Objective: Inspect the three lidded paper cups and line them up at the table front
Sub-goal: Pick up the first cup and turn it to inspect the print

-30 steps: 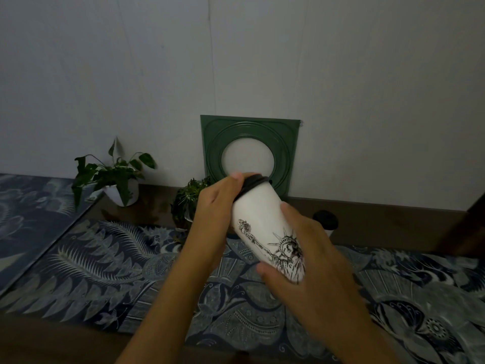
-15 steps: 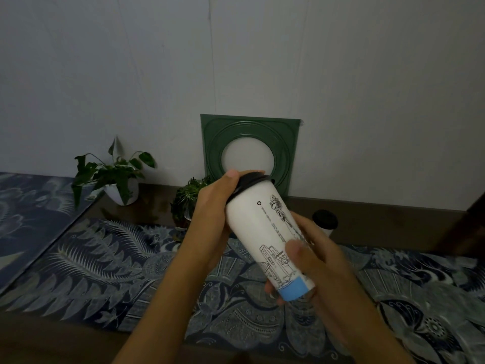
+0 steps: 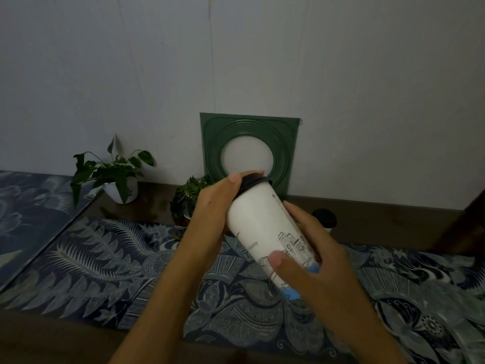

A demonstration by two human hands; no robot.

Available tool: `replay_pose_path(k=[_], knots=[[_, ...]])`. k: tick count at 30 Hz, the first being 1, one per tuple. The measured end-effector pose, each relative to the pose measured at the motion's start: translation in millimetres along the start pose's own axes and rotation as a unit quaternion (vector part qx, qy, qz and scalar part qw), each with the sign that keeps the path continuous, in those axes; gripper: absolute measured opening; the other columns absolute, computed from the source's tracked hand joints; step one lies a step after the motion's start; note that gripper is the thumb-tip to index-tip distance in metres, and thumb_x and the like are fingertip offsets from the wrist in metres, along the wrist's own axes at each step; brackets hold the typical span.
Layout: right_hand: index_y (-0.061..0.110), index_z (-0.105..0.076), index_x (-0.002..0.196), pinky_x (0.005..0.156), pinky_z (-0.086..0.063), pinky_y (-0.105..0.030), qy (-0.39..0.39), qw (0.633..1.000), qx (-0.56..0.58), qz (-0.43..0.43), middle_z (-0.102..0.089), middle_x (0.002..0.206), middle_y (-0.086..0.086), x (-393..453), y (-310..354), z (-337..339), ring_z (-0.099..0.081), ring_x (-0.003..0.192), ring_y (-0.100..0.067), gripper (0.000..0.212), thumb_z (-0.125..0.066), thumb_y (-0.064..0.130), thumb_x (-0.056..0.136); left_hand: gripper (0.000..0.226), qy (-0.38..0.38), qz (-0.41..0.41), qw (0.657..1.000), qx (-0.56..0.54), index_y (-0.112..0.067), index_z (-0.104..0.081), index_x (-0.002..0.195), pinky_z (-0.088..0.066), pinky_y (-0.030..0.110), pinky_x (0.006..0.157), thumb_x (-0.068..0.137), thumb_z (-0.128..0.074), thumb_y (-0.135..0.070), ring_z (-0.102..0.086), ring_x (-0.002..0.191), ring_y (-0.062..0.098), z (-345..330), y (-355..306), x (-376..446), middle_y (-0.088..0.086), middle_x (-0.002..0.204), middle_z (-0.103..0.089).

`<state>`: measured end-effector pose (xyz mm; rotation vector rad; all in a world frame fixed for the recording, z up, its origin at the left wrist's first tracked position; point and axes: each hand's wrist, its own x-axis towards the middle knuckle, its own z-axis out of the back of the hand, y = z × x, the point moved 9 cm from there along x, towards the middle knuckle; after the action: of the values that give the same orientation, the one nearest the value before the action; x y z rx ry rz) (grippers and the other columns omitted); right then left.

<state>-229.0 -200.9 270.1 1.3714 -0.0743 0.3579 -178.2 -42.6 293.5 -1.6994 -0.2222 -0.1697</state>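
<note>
A: Both hands on one cup (image 3: 265, 227), held tilted in the air over the cloth (image 3: 105, 266)!

B: Left hand (image 3: 212, 206) grasps it up at the black lid (image 3: 253, 179), right hand (image 3: 312, 261) wraps the base.

A: Lid's on, so what's inside is hidden.

B: Second cup (image 3: 325, 219) stands just beyond the right hand, lidded too, mostly covered.

A: Beyond the left hand, two pots: a leafy plant (image 3: 112, 172) in the white pot, a bushy one (image 3: 190, 198) closer.
</note>
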Motion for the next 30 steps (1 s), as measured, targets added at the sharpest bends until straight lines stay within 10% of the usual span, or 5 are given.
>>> replay_pose_path(k=[5, 8, 16, 25, 30], knots=[[0.028, -0.064, 0.121, 0.051, -0.057, -0.029, 0.052, 0.959, 0.246, -0.126, -0.074, 0.109, -0.007, 1, -7, -4, -0.075, 0.075, -0.029, 0.054, -0.076, 0.025, 0.068, 0.067, 0.028, -0.028, 0.999, 0.0, -0.029, -0.072, 0.117, -0.052, 0.047, 0.101, 0.072, -0.061, -0.077, -0.067, 0.116, 0.025, -2, -7, -5, 0.006, 0.124, -0.072], [0.02, -0.067, 0.117, 0.045, -0.056, -0.032, 0.017, 0.947, 0.275, -0.164, -0.072, 0.107, -0.017, 3, -14, 5, -0.074, 0.068, -0.033, 0.048, -0.068, 0.021, 0.07, 0.048, 0.033, -0.033, 0.999, 0.011, -0.042, -0.071, 0.116, -0.055, 0.048, 0.096, 0.08, -0.054, -0.068, -0.067, 0.114, 0.02, -2, -4, -6, -0.001, 0.124, -0.072], [0.039, -0.052, 0.121, 0.058, -0.057, -0.018, -0.191, 0.974, 0.112, 0.041, -0.065, 0.109, 0.002, 11, 33, 51, -0.072, 0.091, -0.005, 0.062, -0.082, 0.037, 0.067, 0.049, -0.042, 0.084, 0.987, -0.131, -0.026, -0.066, 0.121, -0.059, 0.05, 0.075, 0.087, -0.051, -0.056, -0.07, 0.103, 0.03, -5, 17, -20, 0.009, 0.119, -0.072], [0.024, -0.049, 0.135, 0.087, -0.057, -0.047, -0.109, 0.967, 0.211, 0.092, -0.071, 0.114, -0.015, 49, 43, 43, -0.069, 0.102, -0.035, 0.086, -0.085, 0.05, 0.061, 0.062, 0.035, 0.35, 0.874, -0.336, -0.007, -0.07, 0.114, -0.062, 0.039, 0.055, 0.095, -0.04, -0.058, -0.072, 0.075, 0.039, -59, 64, -56, 0.027, 0.1, -0.073], [0.02, -0.055, 0.128, 0.09, -0.053, -0.06, -0.064, 0.972, 0.217, 0.069, -0.063, 0.124, -0.023, 61, 38, 28, -0.065, 0.109, -0.045, 0.084, -0.087, 0.053, 0.058, 0.057, 0.103, 0.424, 0.802, -0.407, 0.0, -0.072, 0.108, -0.062, 0.037, 0.052, 0.064, -0.072, -0.037, -0.069, 0.075, 0.044, -79, 66, -68, 0.028, 0.103, -0.068]])
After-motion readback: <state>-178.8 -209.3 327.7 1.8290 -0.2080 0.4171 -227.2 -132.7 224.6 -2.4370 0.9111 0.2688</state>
